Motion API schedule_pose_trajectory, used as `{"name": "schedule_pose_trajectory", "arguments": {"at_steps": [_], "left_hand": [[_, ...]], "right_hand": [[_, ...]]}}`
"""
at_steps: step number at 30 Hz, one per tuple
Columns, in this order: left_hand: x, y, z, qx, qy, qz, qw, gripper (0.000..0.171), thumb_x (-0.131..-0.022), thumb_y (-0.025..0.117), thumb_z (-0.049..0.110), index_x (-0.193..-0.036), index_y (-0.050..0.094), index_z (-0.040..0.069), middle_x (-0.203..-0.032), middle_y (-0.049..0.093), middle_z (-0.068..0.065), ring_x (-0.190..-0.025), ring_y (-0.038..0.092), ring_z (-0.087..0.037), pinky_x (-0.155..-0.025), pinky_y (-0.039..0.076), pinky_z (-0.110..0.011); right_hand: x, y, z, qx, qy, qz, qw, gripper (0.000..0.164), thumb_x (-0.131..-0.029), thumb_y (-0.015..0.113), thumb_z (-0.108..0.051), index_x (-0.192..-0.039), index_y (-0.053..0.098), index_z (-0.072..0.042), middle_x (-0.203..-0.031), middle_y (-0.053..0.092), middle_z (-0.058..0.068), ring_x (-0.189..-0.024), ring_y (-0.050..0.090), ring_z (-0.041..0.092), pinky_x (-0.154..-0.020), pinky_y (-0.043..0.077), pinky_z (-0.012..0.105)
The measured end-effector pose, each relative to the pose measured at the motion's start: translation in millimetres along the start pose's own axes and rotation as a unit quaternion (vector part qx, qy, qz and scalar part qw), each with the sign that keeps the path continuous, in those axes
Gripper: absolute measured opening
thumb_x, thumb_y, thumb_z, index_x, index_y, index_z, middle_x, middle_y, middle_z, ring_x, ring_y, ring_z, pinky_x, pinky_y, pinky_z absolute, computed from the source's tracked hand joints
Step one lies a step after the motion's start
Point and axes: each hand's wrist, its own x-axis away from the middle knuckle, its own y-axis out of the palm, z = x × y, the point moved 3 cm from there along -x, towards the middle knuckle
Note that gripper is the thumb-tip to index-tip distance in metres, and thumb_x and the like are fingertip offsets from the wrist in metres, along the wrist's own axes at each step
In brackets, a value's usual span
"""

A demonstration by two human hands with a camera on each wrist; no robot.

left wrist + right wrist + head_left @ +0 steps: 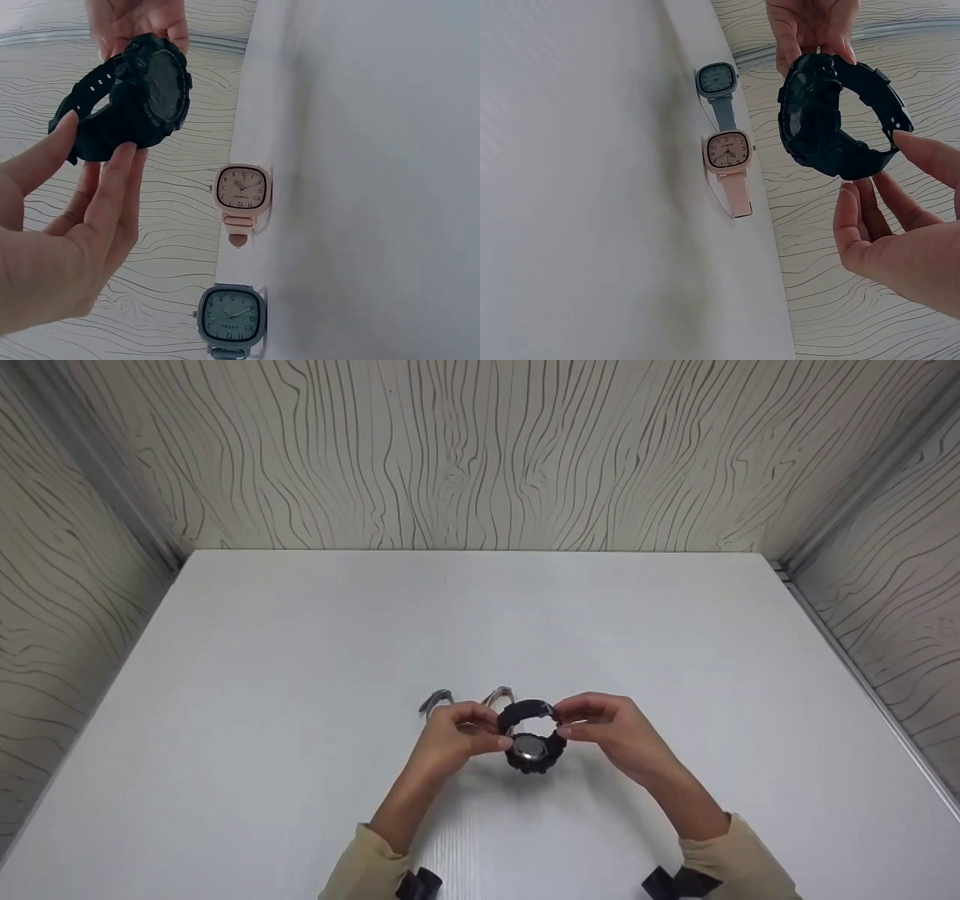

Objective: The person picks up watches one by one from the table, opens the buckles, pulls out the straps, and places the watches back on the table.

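Between my two hands, raised off the table, is a black wristwatch (530,763) with a thick round case and its strap closed into a loop. My left hand (450,739) pinches one side of it with thumb and fingers. On the opposite side, my right hand (619,735) pinches the strap near the buckle. Turned away from me, the dial (165,86) shows in the left wrist view. Two square-faced watches stand on the table behind: a pink one (242,187) and a blue-grey one (232,315). In the head view my left hand partly hides both.
A white table (300,645) spreads under my hands. Wood-grain patterned panels (465,450) rise at its back and both sides, with grey metal strips (112,472) at the corners. Black straps (418,883) sit by both sleeves.
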Motion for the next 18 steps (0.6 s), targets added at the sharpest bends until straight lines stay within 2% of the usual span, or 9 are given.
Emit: {"name": "schedule_pose_trajectory", "arguments": {"at_steps": [9, 18], "left_hand": [[1.5, 1.2, 1.7, -0.026, 0.019, 0.003, 0.9995, 0.026, -0.068, 0.077, -0.001, -0.090, 0.063, -0.005, -0.079, 0.064, -0.006, -0.074, 0.061, -0.014, -0.070, 0.051, -0.028], [2.5, 0.5, 2.6, -0.031, 0.034, -0.018, 0.9988, 0.026, -0.069, 0.076, -0.001, -0.092, 0.064, -0.005, -0.083, 0.066, -0.009, -0.079, 0.063, -0.017, -0.071, 0.050, -0.027]], "right_hand": [[0.3, 0.7, -4.1, 0.040, -0.014, -0.010, 0.999, 0.035, -0.076, 0.071, -0.002, -0.105, 0.059, 0.012, -0.095, 0.062, 0.008, -0.085, 0.061, 0.019, -0.080, 0.049, 0.032], [-0.5, 2.7, -4.5, 0.055, -0.034, -0.017, 0.998, 0.032, -0.074, 0.073, -0.003, -0.102, 0.063, 0.008, -0.094, 0.061, 0.011, -0.085, 0.061, 0.021, -0.076, 0.051, 0.032]]}}
